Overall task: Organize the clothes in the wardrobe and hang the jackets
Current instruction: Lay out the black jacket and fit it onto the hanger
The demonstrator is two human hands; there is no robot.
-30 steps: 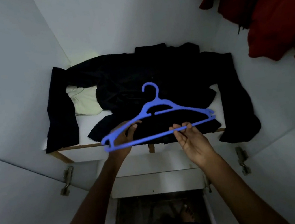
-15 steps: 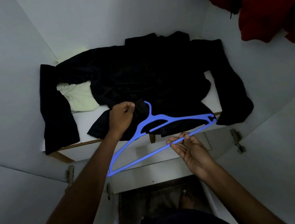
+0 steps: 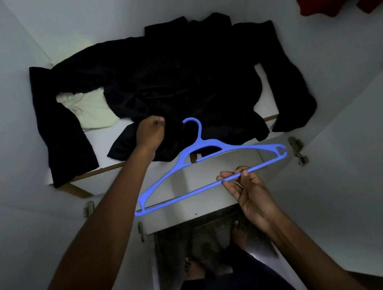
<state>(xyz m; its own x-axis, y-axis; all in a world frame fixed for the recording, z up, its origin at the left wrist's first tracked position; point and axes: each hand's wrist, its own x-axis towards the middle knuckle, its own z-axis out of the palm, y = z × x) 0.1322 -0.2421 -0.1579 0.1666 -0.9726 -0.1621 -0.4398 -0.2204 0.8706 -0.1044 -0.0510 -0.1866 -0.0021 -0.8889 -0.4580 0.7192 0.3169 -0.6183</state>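
Left hand (image 3: pixel 150 132) clenches the black jacket (image 3: pixel 176 78) hem; right hand (image 3: pixel 245 186) below it pinches the blue hanger (image 3: pixel 203 165) bar.

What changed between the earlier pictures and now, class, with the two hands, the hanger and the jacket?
The left hand let go of the blue hanger and moved forward to grip the black jacket at its near edge. The right hand alone keeps pinching the hanger's lower bar. The jacket stays spread on the shelf.
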